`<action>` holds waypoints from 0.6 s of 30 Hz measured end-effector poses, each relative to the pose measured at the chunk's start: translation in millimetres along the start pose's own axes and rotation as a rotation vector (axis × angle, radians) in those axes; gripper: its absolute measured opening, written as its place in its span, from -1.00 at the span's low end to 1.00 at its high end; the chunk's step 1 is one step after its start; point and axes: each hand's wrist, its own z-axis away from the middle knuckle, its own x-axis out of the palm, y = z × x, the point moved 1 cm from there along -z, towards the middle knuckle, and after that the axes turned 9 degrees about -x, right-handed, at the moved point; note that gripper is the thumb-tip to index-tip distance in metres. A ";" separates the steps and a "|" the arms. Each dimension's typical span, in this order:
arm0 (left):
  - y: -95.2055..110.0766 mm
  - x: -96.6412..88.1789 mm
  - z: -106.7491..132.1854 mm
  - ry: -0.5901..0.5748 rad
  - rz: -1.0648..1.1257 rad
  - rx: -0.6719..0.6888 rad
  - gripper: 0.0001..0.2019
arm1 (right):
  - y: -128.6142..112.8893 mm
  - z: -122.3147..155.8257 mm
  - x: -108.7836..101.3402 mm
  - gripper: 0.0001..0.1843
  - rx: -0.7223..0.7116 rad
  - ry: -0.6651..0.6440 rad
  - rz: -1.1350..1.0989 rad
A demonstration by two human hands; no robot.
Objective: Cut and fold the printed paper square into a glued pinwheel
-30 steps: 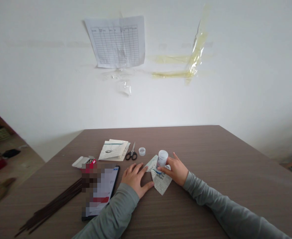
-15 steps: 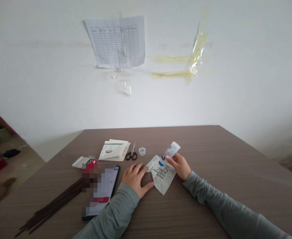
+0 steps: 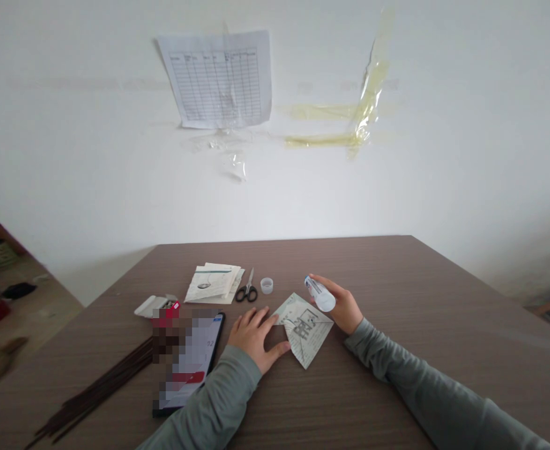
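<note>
My right hand [image 3: 345, 310] grips a glue stick [image 3: 320, 294], a white tube with a blue end, above the right upper edge of a folded piece of printed paper [image 3: 306, 331]. The tube's blue end points up and away, and its white end tips toward me. My left hand [image 3: 255, 339] lies on the table with its fingers spread, thumb and index fingertips at the paper's left edge. Folded flaps and a printed picture show on this paper. Beyond my left hand sits a small translucent white cap [image 3: 266, 285], beside black-handled scissors [image 3: 247, 289].
Several folded papers [image 3: 213, 282] lie left of the scissors. A phone [image 3: 195, 362], partly blurred out, rests left of my left forearm. Farther left are a bundle of thin dark sticks [image 3: 101, 387] and an opened white-and-red box [image 3: 155, 306]. A wall stands behind the table [image 3: 444, 325].
My right hand has turned the glue stick over, so its blue end has gone from pointing down at the paper to pointing up. My left hand stays in place.
</note>
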 end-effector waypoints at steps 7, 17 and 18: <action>1.1 -0.8 1.6 -0.006 0.033 0.003 -0.23 | 13.5 -1.3 1.6 -0.26 0.073 0.000 -0.163; 1.2 2.8 3.2 0.044 0.036 -0.003 -0.28 | 30.9 -3.7 -5.8 -0.20 0.131 0.071 -0.204; 1.8 2.6 3.5 0.050 0.040 -0.004 -0.29 | 30.4 -3.4 -6.1 -0.23 0.122 0.086 -0.182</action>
